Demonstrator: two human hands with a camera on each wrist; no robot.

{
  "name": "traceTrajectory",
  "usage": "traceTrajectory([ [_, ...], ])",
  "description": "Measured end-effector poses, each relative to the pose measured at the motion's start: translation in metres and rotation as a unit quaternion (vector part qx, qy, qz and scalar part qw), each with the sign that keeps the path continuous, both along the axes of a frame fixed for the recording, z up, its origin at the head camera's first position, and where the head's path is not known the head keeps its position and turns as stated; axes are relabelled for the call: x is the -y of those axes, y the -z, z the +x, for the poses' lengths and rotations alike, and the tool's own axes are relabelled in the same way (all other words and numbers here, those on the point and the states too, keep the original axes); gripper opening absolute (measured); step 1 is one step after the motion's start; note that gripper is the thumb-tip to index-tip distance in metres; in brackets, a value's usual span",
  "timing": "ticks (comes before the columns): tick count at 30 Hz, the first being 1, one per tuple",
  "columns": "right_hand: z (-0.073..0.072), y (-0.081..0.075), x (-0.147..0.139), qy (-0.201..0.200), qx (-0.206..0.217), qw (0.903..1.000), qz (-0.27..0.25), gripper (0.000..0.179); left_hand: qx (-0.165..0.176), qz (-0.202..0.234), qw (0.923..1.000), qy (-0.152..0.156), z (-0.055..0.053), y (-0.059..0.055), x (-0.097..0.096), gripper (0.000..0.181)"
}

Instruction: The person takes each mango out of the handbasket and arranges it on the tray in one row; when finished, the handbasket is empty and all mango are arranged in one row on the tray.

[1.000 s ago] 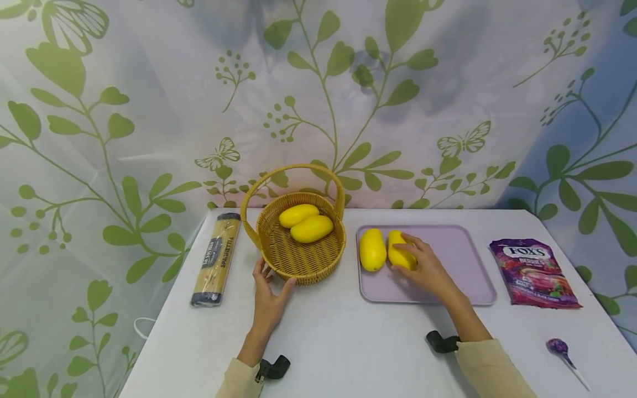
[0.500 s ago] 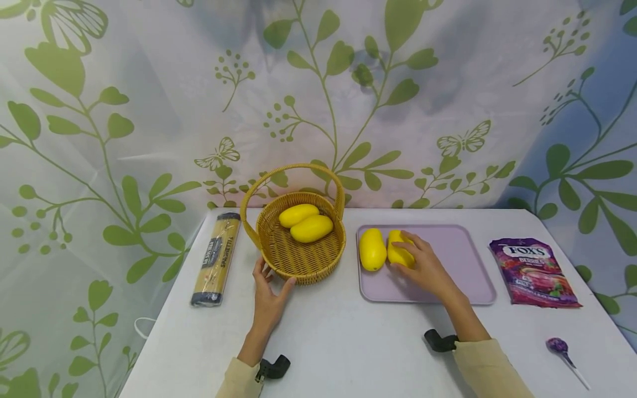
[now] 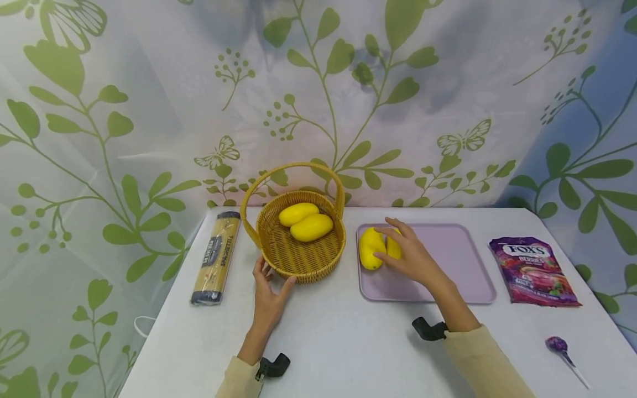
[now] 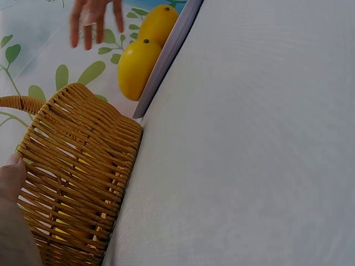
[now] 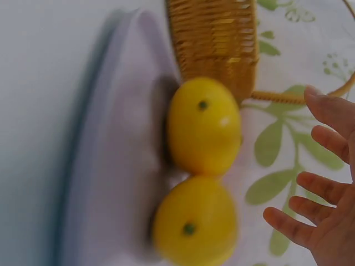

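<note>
Two yellow mangoes lie in a round wicker basket (image 3: 298,265) with a tall handle. My left hand (image 3: 269,301) rests against the basket's front-left outside, thumb and fingers spread along the wall; its thumb (image 4: 12,176) touches near the rim in the left wrist view. Two more mangoes sit side by side on a lilac tray (image 3: 443,262): a left mango (image 3: 370,251) and a right mango (image 3: 393,249), partly hidden by my right hand (image 3: 413,257). That hand hovers over the pair with fingers spread, apart from both mangoes (image 5: 204,127) in the right wrist view.
A spaghetti pack (image 3: 216,260) lies left of the basket. Right of the tray are a purple Fox's candy bag (image 3: 534,271) and a lollipop (image 3: 557,345). A leaf-patterned curtain (image 3: 318,110) hangs behind the white table (image 3: 348,342).
My right hand has let go of the right mango and moved left and up over both tray mangoes. My left hand and the basket stay in place.
</note>
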State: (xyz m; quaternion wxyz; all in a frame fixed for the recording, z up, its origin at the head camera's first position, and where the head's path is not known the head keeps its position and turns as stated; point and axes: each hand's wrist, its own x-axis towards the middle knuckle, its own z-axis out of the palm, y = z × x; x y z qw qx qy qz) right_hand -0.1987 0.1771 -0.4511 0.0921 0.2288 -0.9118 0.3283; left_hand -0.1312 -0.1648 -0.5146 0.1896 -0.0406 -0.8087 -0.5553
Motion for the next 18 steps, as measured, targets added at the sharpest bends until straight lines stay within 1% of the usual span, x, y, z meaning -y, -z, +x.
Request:
traceTrajectory([
  [5,-0.006,-0.024,0.030,-0.029,0.024,0.9993,0.006,0.060,-0.001,-0.002,1.0000,0.004,0.000,-0.001,0.000,0.089],
  [7,-0.010,-0.031,0.043,-0.039,0.030,0.9988,0.006,0.059,-0.003,-0.004,1.0000,0.007,0.000,-0.001,0.001,0.089],
  [9,-0.017,-0.034,0.058,-0.050,0.032,0.9982,0.002,0.059,-0.007,-0.008,0.9999,0.006,0.000,-0.002,0.002,0.089],
  [11,-0.025,-0.033,0.073,-0.063,0.030,0.9975,-0.005,0.059,-0.011,-0.010,0.9999,0.005,-0.001,-0.002,0.002,0.088],
  [13,-0.034,-0.029,0.087,-0.074,0.030,0.9968,-0.009,0.059,-0.012,-0.012,0.9998,0.004,-0.001,-0.002,0.002,0.088],
  [15,-0.042,-0.023,0.099,-0.084,0.036,0.9958,-0.013,0.059,-0.008,-0.009,0.9999,0.004,0.001,-0.003,0.002,0.089],
  [18,-0.052,-0.014,0.116,-0.084,0.056,0.9948,-0.012,0.059,-0.003,-0.006,1.0000,0.005,0.001,-0.005,0.001,0.089],
])
